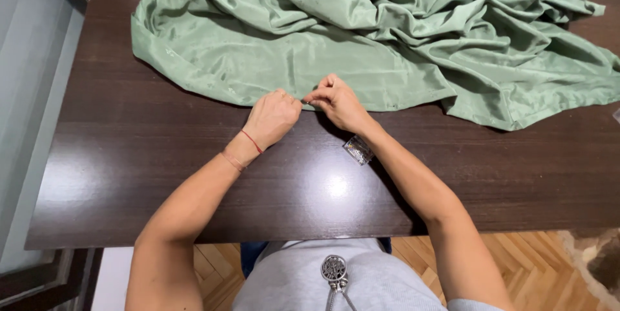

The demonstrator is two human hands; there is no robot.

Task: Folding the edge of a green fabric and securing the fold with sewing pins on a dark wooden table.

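— Where does the green cloth (387,40) lie from the hands?

— Straight ahead of them, on the far half of the dark counter (129,175). Its near hem runs crosswise, left to right, and both hands sit right on that hem, about midway along it.

— How are the hands set?

— The left hand (272,117) is curled into a loose fist, knuckles up, touching the hem. The right hand (339,103) is just beside it, thumb and forefinger pinched together at the hem's edge. The fingertips of the two almost meet. Whether something thin is held in that pinch, I cannot tell.

— Which hand is nearer the cloth?

— The right one reaches a little further onto it; the left rests at the border.

— And around the cloth?

— The cloth is flat near the hem on its left part and bunched in heavy folds to the right and further back. On the near side of the hem the counter is bare wood, save a small clear packet (358,149) lying close under the right wrist. The counter's left edge is well apart from the cloth's left corner.
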